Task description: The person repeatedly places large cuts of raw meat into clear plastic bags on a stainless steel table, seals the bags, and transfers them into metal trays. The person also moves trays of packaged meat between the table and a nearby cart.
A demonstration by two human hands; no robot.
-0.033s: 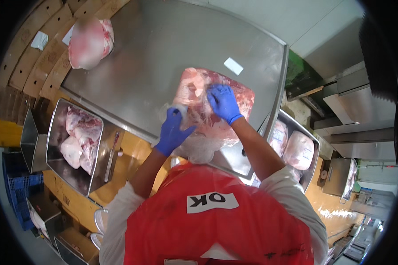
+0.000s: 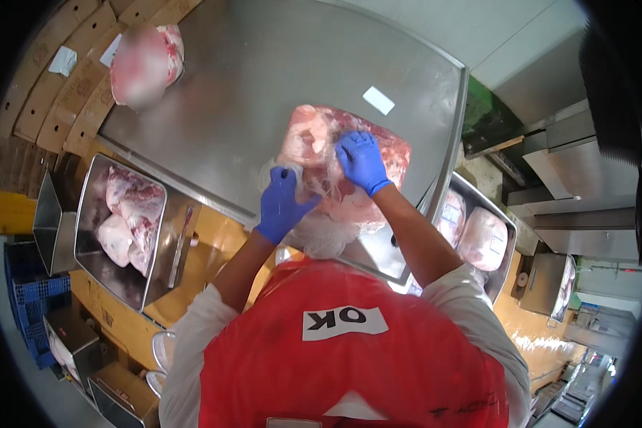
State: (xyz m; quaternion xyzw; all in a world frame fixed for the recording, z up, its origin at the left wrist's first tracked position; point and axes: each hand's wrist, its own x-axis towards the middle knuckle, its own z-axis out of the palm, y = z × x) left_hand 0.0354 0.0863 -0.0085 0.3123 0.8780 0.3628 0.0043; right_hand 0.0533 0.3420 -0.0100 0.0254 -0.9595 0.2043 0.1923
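Observation:
A large block of raw meat point(image 2: 310, 135), pink and red with pale fat, lies on the steel table point(image 2: 264, 78) in front of me. Clear plastic wrap point(image 2: 322, 237) clings to its near side and bunches toward the table edge. At the block's left edge my left hand point(image 2: 282, 205), in a blue glove, has its fingers curled around a fold of the wrap. My right hand point(image 2: 364, 162), also blue-gloved, rests on top of the meat. Its fingers are bent in against creased film, and the fingertips are partly hidden.
Another meat piece point(image 2: 144, 68) sits at the table's far left, beside cardboard boxes point(image 2: 68, 121). A small white label point(image 2: 378, 100) lies beyond the block. Steel bins with meat stand left point(image 2: 157, 235) and right point(image 2: 503, 274). Blue crates point(image 2: 39, 303) are farther left.
The left hand and the wrap it holds look slightly shifted; the right hand stays on top of the meat. The view has tilted a little.

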